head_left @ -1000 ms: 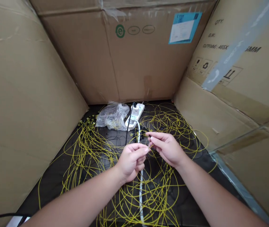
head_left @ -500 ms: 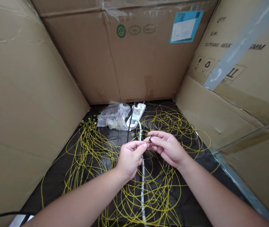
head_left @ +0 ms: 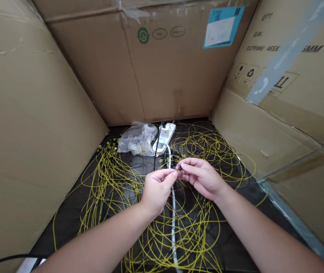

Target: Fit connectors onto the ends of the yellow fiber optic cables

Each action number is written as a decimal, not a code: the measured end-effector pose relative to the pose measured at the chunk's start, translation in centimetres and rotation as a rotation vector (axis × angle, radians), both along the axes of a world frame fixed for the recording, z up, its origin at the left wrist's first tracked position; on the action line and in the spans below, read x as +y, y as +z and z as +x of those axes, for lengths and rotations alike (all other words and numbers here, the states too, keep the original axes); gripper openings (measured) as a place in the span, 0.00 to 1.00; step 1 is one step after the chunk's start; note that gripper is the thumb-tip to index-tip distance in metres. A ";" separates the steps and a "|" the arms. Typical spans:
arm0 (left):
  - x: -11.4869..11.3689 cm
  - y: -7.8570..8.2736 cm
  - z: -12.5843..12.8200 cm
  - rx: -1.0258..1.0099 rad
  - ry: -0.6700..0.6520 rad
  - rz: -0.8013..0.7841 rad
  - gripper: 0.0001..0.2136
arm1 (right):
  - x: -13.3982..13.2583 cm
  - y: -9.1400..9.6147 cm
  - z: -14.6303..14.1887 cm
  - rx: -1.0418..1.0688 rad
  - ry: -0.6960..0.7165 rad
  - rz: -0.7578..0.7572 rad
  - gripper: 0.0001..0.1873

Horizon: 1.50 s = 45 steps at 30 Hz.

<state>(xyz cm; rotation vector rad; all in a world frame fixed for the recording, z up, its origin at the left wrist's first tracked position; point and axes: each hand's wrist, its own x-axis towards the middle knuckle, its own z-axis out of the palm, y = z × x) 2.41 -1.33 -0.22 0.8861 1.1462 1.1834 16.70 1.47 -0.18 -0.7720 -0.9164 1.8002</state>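
- Right hand: thumb and fingers gripping 1 small black part; mostly covered, type unreadable.
- Left hand: thumb and index pinched on 1 thin wire; just a sliver shows, between the two hands.
- Both above yellow cables, tangled, too many to count, partly hidden by forearms.
- 1 clear plastic bag: contents indistinct.
- 1 power strip; 1 white cable, partly behind left hand.
- 3 cardboard walls, cut off by frame.
- Bottom left: 1 white object, cropped, can't identify.
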 end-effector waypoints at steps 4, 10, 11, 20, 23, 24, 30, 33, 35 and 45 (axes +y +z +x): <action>0.1 0.0 -0.1 0.011 0.021 -0.001 0.12 | -0.1 0.0 0.0 0.000 0.008 -0.002 0.06; 0.1 0.0 -0.1 0.040 0.034 0.019 0.12 | -0.3 0.4 0.0 -0.177 -0.078 0.095 0.07; 0.1 0.0 -0.1 0.042 0.036 0.023 0.12 | -0.3 0.4 0.0 -0.231 -0.080 0.135 0.07; 0.0 0.1 0.0 0.047 0.014 0.017 0.13 | -0.6 0.7 -0.2 -0.345 0.034 0.260 0.10; 0.1 0.0 0.0 0.020 -0.019 0.010 0.12 | -0.5 0.3 -0.1 -0.274 0.067 0.240 0.10; 0.1 0.1 -0.1 -0.006 -0.037 0.000 0.11 | -0.5 0.2 -0.1 -0.241 0.081 0.232 0.10; 0.1 0.7 -0.4 -0.196 -0.162 -0.068 0.09 | -0.5 0.2 0.1 -0.164 0.118 0.223 0.09; 0.1 0.6 -0.5 -0.205 -0.211 -0.044 0.08 | -0.5 0.4 0.2 -0.193 0.110 0.223 0.09; 0.2 0.4 -0.5 -0.203 -0.241 -0.034 0.08 | -0.5 0.5 0.2 -0.230 0.096 0.230 0.09; 0.5 0.4 -0.4 -0.225 -0.224 -0.106 0.09 | -0.3 0.5 0.7 -0.213 0.030 0.142 0.10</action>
